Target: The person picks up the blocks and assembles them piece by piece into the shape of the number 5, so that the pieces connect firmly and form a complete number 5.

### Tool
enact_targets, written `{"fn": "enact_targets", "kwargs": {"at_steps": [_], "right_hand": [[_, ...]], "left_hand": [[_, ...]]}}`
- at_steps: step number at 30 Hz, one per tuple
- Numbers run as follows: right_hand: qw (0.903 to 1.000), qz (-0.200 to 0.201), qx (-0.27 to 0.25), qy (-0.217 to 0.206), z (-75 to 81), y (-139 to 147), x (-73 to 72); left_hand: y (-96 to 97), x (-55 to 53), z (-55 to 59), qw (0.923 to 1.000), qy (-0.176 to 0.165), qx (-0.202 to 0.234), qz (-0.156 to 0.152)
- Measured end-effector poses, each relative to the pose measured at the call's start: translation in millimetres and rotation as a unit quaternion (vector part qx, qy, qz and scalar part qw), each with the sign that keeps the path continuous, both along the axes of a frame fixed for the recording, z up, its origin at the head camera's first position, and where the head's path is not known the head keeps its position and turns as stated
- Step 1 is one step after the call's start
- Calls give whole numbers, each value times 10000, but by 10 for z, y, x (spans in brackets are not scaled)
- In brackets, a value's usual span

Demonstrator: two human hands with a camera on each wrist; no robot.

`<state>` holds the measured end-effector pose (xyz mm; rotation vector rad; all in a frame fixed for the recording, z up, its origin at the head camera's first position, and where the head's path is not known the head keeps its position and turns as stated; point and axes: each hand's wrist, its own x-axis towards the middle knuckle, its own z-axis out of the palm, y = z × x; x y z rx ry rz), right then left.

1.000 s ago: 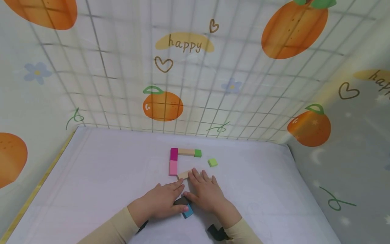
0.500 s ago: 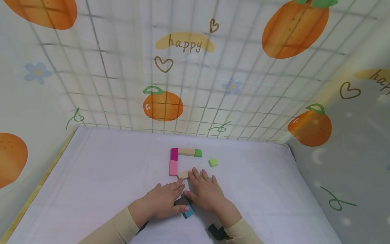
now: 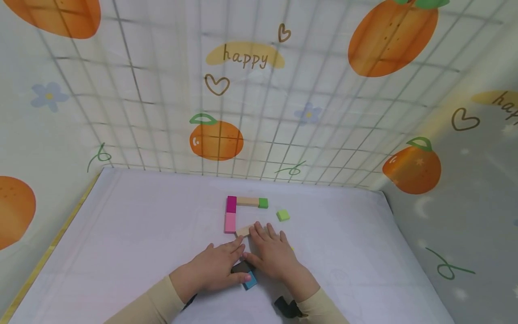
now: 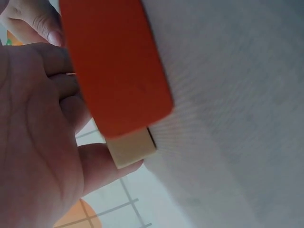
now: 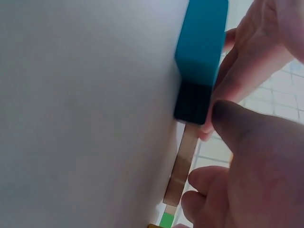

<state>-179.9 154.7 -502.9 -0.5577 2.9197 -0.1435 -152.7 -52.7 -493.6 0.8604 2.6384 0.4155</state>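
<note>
A plain wooden block [image 3: 243, 231] lies slanted at the near end of a pink block [image 3: 230, 223]. My left hand [image 3: 214, 268] lies with fingers stretched toward it, index fingertip at its near side and thumb over a blue block [image 3: 251, 281]. Against the blue one sits a black block [image 3: 241, 267], partly under the left hand. My right hand [image 3: 277, 255] has its straight fingertips on the wooden block's right end, its thumb reaching toward the black block. An orange-red block [image 4: 116, 66] shows close up in the left wrist view, hidden in the head view.
Beyond the hands, a magenta block [image 3: 231, 204], another wooden block [image 3: 247, 202] and a green block [image 3: 263, 203] join the pink one in an angled row. A light green block [image 3: 283, 215] lies apart on the white cloth [image 3: 162, 216]. A printed curtain [image 3: 162, 112] stands behind.
Both hands stay nearly still. The right hand's fingers have shifted very slightly left, and a bit of yellow now shows at its right edge.
</note>
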Motion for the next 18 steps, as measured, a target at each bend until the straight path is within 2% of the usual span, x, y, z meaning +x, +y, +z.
{"fn": "enact_targets", "kwargs": {"at_steps": [12, 18], "right_hand": [[9997, 173, -163, -49, 23, -9, 24], [9994, 261, -204, -40, 35, 8, 50]], "left_hand": [[-11, -7, -33, 9999, 101, -43, -90], [-28, -11, -90, 9998, 101, -42, -173]]}}
